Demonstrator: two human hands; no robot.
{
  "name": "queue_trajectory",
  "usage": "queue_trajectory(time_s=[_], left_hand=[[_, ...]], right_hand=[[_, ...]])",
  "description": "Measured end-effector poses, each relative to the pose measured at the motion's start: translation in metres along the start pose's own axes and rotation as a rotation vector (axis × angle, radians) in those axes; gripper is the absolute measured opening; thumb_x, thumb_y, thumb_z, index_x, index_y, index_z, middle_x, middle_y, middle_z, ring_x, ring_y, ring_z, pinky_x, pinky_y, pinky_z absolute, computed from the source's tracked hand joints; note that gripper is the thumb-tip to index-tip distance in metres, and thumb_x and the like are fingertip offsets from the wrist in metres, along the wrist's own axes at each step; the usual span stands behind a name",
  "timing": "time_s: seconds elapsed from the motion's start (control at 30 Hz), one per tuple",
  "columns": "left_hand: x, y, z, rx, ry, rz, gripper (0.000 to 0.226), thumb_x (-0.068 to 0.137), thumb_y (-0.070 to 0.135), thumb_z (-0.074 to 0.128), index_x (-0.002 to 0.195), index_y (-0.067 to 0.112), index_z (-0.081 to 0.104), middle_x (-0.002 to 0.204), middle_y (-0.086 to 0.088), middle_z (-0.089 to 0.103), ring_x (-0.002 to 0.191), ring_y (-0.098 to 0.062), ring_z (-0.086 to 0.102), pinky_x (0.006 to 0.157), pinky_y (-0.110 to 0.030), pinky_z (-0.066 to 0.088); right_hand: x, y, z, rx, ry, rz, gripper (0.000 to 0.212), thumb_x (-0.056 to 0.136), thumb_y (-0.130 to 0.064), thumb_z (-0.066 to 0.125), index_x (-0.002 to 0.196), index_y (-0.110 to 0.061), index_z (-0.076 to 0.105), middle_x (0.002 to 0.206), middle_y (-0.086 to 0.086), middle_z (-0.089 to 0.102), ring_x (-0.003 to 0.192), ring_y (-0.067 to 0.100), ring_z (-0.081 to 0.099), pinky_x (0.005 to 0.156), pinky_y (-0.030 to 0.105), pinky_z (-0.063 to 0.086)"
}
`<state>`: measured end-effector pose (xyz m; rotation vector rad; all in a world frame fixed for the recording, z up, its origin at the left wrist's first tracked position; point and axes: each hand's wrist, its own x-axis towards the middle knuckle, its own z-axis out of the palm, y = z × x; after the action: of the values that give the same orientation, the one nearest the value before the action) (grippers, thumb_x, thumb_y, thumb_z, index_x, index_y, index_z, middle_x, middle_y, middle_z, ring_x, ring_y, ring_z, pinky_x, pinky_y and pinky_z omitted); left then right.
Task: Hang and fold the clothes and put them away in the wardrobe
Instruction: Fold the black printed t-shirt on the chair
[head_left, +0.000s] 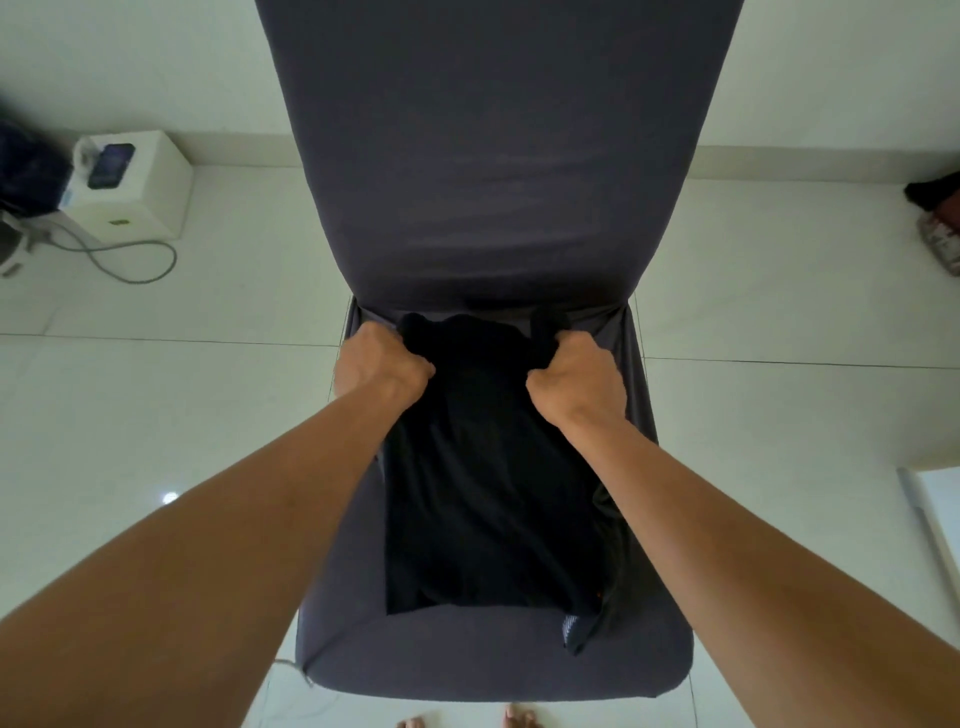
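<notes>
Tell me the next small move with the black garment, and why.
Probably draw the far edge of the black garment toward you, folding it in half: the left hand and right hand each grip a far corner, and it lies flat on the chair.

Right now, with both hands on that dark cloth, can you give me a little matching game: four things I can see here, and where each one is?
Things:
1. black garment
2. phone
3. cable
4. left hand

Places:
A. on top of the white box
B. gripping the black garment's far left corner
C. spread on the chair seat
D. looped on the floor

Pairs: 1-C, 2-A, 3-D, 4-B.
</notes>
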<state>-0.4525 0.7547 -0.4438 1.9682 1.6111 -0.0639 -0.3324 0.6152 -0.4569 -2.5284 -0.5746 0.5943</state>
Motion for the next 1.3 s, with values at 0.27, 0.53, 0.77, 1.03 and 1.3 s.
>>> queue_trajectory(time_s=[0.27, 0.53, 0.77, 1.03, 1.3], left_hand=[[-0.004, -0.002, -0.002, -0.519, -0.104, -0.041, 0.022, 0.072, 0.007, 0.062, 0.093, 0.014, 0.059, 0.086, -0.005, 0.067, 0.081, -0.025, 0.064, 0.067, -0.031, 0.053], [0.01, -0.005, -0.011, -0.809, -0.398, -0.173, 0.065, 0.06, -0.001, 0.068, 0.123, 0.008, 0.058, 0.106, -0.017, 0.073, 0.093, -0.038, 0.071, 0.083, -0.053, 0.059], [-0.018, 0.01, -0.007, -0.167, 0.124, 0.135, 0.056, 0.082, 0.018, 0.068, 0.129, 0.014, 0.038, 0.115, -0.009, 0.053, 0.096, -0.026, 0.054, 0.078, -0.034, 0.041], [-0.046, 0.062, -0.009, -0.41, -0.436, 0.025, 0.083, 0.079, 0.08, 0.046, 0.126, 0.014, 0.061, 0.12, -0.006, 0.065, 0.099, -0.031, 0.067, 0.077, -0.042, 0.061], [-0.045, 0.063, 0.003, -0.24, -0.282, 0.062, 0.041, 0.075, 0.047, 0.077, 0.094, 0.01, 0.071, 0.087, -0.008, 0.073, 0.073, -0.028, 0.072, 0.058, -0.042, 0.063]], right_hand=[[0.009, -0.006, -0.008, 0.412, -0.106, 0.053, 0.021, 0.08, 0.0, 0.065, 0.092, -0.017, 0.065, 0.082, 0.004, 0.069, 0.079, 0.023, 0.068, 0.069, 0.032, 0.055], [0.017, 0.0, -0.026, 0.856, -0.504, 0.466, 0.039, 0.071, -0.006, 0.076, 0.11, -0.004, 0.073, 0.106, 0.018, 0.076, 0.095, 0.036, 0.073, 0.089, 0.047, 0.058], [0.014, -0.01, -0.03, 0.745, -0.383, 0.325, 0.058, 0.078, 0.0, 0.075, 0.131, -0.011, 0.054, 0.119, 0.012, 0.067, 0.106, 0.033, 0.065, 0.096, 0.049, 0.054], [-0.016, -0.01, -0.038, 1.421, -0.602, 0.357, 0.044, 0.103, -0.033, 0.044, 0.133, -0.007, 0.063, 0.123, 0.014, 0.072, 0.117, 0.027, 0.068, 0.11, 0.041, 0.044], [-0.026, 0.002, -0.038, 1.328, -0.687, 0.35, 0.035, 0.103, -0.016, 0.043, 0.128, 0.001, 0.06, 0.113, 0.016, 0.073, 0.102, 0.028, 0.072, 0.095, 0.039, 0.055]])
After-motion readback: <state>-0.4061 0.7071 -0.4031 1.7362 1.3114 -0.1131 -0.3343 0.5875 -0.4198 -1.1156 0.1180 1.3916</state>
